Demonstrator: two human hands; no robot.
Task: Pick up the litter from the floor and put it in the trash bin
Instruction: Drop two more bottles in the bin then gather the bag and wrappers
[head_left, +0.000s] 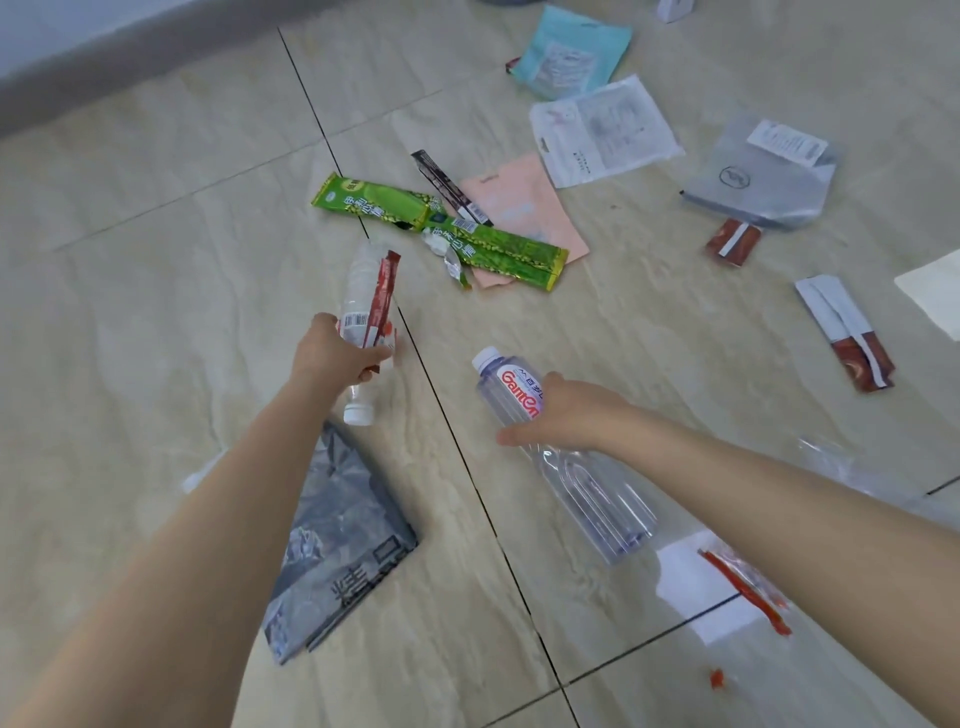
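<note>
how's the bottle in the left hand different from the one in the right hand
The left hand grips a small bottle with a loose, peeling red-and-white label; the right hand grips a larger clear bottle whose red-lettered label sits snug. The small bottle's white cap points toward the person, the larger bottle's cap away. Both are capped plastic bottles that look empty.

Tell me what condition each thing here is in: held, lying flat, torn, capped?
left hand: closed around small bottle
small bottle: held, cap on, label peeling
right hand: gripping large bottle
large bottle: empty, capped, held
green wrappers: torn open, on floor
pink pouch: flat on floor
grey bag: crumpled on floor
</note>
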